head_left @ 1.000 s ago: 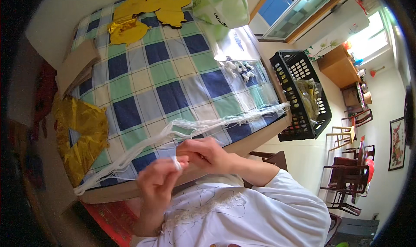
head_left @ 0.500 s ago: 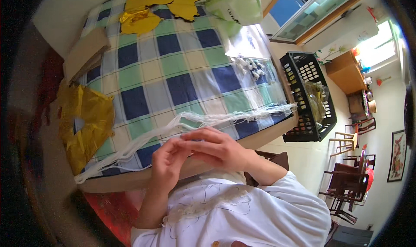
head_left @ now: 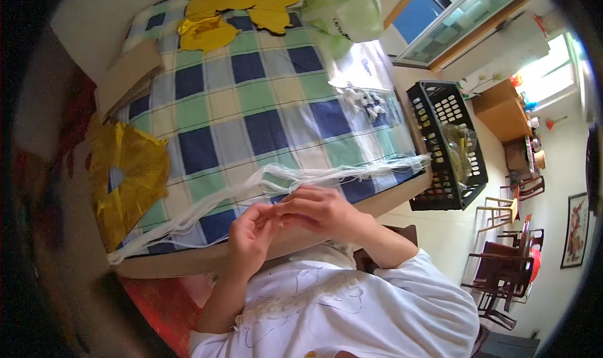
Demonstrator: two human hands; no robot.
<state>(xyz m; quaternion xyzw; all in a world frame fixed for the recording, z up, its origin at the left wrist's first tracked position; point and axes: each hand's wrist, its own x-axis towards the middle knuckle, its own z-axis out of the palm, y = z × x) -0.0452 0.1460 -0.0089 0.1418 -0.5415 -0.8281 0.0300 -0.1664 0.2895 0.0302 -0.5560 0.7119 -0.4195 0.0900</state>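
Note:
My left hand (head_left: 250,235) and my right hand (head_left: 321,212) meet in front of me above the table's near edge. Their fingertips are pinched together and touch. Whatever sits between them is too small or too hidden to name. Just beyond the fingers, a long bundle of white strings (head_left: 232,191) stretches along the near side of a checked cloth (head_left: 210,110) in blue, green and cream. My right fingers overlap the bundle's lower edge from this angle; I cannot tell whether they touch it.
Gold foil-like sheets lie at left (head_left: 135,188) and far back (head_left: 276,12). Cardboard (head_left: 129,75) rests at the left edge. Small black-and-white pieces (head_left: 370,103) and a green-white plastic bag (head_left: 345,12) are at right. Beside the table stands a black basket (head_left: 436,198).
Both hands have shifted slightly, and the left fingers are bent a little differently against the right ones. The whole view has moved a touch; the strings and sheets lie as before.

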